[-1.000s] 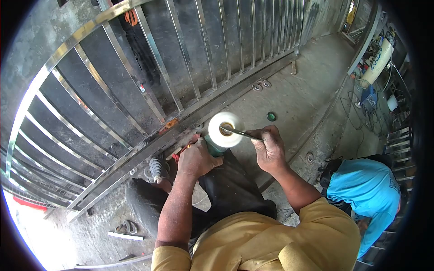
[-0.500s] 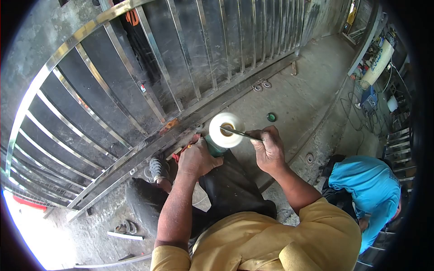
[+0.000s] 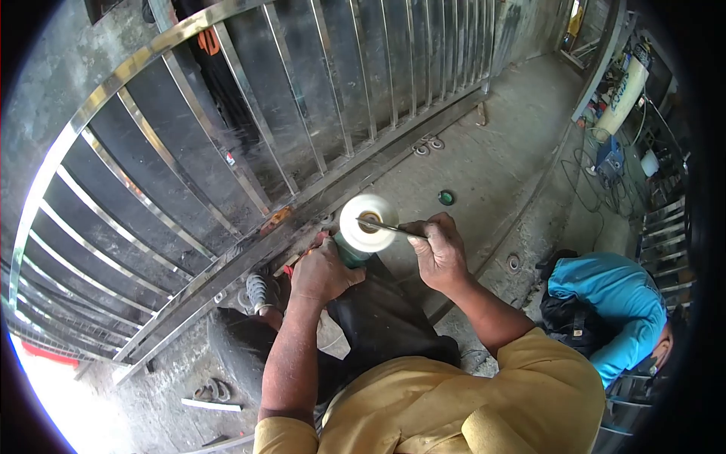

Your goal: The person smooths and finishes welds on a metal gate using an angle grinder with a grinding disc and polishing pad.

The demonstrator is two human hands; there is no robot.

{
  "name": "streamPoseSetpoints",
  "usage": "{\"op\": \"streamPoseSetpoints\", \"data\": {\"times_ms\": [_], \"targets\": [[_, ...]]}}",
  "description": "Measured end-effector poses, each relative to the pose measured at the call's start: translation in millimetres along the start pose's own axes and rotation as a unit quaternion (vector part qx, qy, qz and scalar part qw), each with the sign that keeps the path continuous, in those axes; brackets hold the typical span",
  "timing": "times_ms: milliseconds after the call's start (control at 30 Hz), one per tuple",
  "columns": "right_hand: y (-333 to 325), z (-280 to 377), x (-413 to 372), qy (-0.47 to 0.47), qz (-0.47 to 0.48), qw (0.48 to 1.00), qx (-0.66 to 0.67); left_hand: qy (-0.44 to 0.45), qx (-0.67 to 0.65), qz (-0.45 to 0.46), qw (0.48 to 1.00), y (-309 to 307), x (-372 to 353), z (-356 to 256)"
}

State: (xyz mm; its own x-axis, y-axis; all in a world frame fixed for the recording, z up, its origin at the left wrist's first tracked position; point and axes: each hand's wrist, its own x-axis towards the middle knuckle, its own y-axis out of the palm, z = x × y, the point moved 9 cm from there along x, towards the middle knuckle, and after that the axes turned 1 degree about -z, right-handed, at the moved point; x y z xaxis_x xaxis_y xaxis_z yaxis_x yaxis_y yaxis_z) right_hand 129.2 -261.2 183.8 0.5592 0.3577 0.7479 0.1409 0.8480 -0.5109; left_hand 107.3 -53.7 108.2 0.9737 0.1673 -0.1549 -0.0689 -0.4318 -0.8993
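Observation:
My left hand (image 3: 321, 271) is closed around the green body (image 3: 350, 251) of a hand-held power tool that looks like an angle grinder; most of it is hidden by the hand and the disc. On top sits a round white disc (image 3: 384, 233) with a brown, ring-shaped centre, facing up at me. In my right hand (image 3: 439, 253), pinched between thumb and fingers, is a thin dark metal tool (image 3: 389, 227). Its far end lies across the disc's centre; the handle end is hidden in my hand, and its exact kind does not show.
A shiny metal railing (image 3: 249, 113) leans along the wall ahead. On the floor lie a small green round thing (image 3: 446, 197), several metal discs (image 3: 429, 146) and a white strip (image 3: 210, 405). A person in a blue top (image 3: 609, 291) crouches at right, near a blue machine (image 3: 609, 157) with cables.
The view has shifted slightly. Both my hands keep the same hold, with the thin tool still across the disc's centre. The person in blue has bent and turned.

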Motion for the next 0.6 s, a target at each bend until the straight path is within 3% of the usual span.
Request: {"op": "streamPoseSetpoints", "data": {"times_ms": [300,600], "targets": [[1.9,-3.9,0.1,0.021,0.003,1.0,0.02,-0.011,0.028,0.024,0.999,-1.6,-0.3,-1.5],[2.0,-6.4,0.7,0.041,-0.005,0.999,0.024,-0.004,0.005,-0.021,1.0,-3.4,0.8,1.3]]}}
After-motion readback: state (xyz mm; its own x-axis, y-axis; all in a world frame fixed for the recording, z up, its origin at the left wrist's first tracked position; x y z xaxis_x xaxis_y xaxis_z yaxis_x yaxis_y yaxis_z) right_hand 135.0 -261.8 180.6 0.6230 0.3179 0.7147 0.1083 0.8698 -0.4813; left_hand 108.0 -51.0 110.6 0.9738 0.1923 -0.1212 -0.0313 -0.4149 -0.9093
